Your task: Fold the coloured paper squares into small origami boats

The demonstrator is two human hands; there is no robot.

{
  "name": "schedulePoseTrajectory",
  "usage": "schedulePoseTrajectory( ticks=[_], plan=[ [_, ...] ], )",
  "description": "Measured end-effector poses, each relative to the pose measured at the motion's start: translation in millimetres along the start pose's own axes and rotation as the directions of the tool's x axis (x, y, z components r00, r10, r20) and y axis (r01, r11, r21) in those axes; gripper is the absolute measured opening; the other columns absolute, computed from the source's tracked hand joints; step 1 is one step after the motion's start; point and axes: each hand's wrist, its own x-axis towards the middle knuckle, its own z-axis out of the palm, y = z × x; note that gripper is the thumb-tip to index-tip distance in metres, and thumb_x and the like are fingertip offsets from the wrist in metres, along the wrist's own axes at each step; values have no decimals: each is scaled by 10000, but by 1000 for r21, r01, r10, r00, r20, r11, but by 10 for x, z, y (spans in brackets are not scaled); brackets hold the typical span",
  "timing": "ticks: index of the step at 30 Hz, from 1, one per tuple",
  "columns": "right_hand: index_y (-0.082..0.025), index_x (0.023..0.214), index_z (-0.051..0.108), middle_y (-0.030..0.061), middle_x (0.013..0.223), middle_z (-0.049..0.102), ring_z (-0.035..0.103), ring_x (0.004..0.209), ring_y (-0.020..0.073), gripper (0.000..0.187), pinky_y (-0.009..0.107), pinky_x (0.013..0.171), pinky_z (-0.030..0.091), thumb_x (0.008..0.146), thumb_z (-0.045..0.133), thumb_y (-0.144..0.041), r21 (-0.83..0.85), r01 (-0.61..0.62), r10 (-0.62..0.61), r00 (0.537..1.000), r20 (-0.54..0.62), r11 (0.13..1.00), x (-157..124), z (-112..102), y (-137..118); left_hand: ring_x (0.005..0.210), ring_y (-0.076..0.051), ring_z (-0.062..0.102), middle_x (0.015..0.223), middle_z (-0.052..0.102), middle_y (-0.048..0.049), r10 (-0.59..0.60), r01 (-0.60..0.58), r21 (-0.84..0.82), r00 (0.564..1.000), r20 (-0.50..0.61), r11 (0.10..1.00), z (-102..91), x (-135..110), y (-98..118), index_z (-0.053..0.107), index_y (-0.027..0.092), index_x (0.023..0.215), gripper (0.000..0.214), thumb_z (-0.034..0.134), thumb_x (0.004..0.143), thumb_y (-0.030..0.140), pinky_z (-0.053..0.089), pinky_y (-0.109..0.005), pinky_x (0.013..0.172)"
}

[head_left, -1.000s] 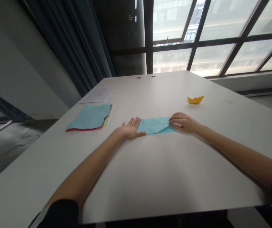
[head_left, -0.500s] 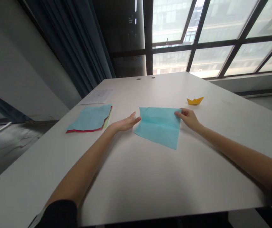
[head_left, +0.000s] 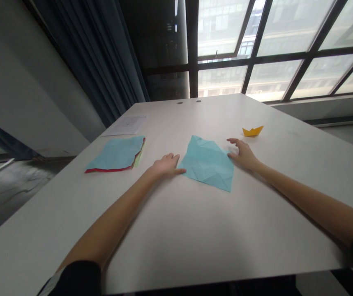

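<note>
A creased light-blue sheet of paper (head_left: 208, 162) lies on the white table between my hands, its far corners raised or bent. My left hand (head_left: 166, 165) is open at the sheet's near left corner, with the thumb resting on or just by the edge. On the other side, my right hand (head_left: 241, 154) is open, fingers apart, its thumb close to the right edge. Whether that thumb touches the paper I cannot tell. Beyond the right hand sits a folded yellow paper boat (head_left: 252, 131).
To the left is a stack of coloured paper (head_left: 116, 153), blue on top with red and green edges showing. A printed white sheet (head_left: 125, 125) lies behind it. The white table (head_left: 176, 238) reaches back toward the windows (head_left: 222, 80), and a dark blue curtain (head_left: 96, 53) hangs at the left.
My right hand has let go of the blue sheet's far right corner. My left hand has moved nearer to me, to the near left corner. The sheet has turned and shows more creases.
</note>
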Motion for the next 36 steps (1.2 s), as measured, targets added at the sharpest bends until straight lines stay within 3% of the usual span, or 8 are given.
schedulePoseTrajectory(
  ticks=[5,9,14,20,24,27,32,36],
  plan=[
    [-270,1145,578,35,1350,437,358,1237,267,518,495,990,296,706,396,-66,-84,298,-273,936,222,951,-39,4,-29,1218,-329,371,1371,354,-158,40,-41,28,999,20,999,-1,57,-83,352,241,1310,720,437,716,639,373,-457,903],
    [-287,1133,594,12,1238,557,400,1212,253,432,492,1001,272,785,386,-137,-75,401,-346,858,380,913,-62,12,-64,1193,-306,402,1346,393,-141,23,-23,29,1000,-6,999,13,93,-124,381,245,1285,660,405,746,625,363,-431,918],
    [-256,1121,622,89,1035,639,538,992,252,358,466,938,320,840,434,-372,-92,413,-351,854,383,906,-56,-50,-159,1176,-326,415,1317,430,-156,-39,38,-19,996,-74,999,37,142,-130,410,215,1251,696,276,765,695,353,-457,909],
    [-251,1072,659,94,895,617,539,914,229,388,422,925,341,835,453,-477,3,449,-408,810,421,894,-80,-112,-317,1139,-336,433,1253,474,-178,-97,95,-17,982,-162,995,110,168,-125,482,168,1154,731,180,774,714,365,-458,884],
    [-238,1087,648,91,987,613,544,941,210,407,370,886,395,874,384,-463,179,371,-409,765,497,911,-93,-112,-399,1155,-334,413,1259,469,-173,-77,79,-2,968,-239,997,179,173,-83,473,160,1179,694,242,788,684,355,-471,899],
    [-231,1039,666,74,928,640,563,901,197,427,351,854,416,895,331,-454,244,308,-392,758,522,920,-82,-107,-425,1181,-317,394,1292,451,-150,-60,51,-38,961,-271,998,217,203,-51,461,184,1210,634,317,794,642,340,-466,926],
    [-231,952,682,66,881,657,575,853,204,326,347,793,447,842,449,-431,203,287,-350,814,464,936,-68,-62,-350,1159,-279,442,1258,504,-99,-50,-35,-255,946,-319,966,242,282,-27,475,219,1202,522,451,784,531,349,-418,947],
    [-232,952,674,69,892,643,572,866,208,271,352,802,451,814,499,-387,162,319,-358,823,441,934,-75,-35,-298,940,-208,582,1082,602,-73,-12,-183,-541,941,-338,821,259,314,-12,437,213,1217,548,577,722,403,440,-331,822]
  ],
)
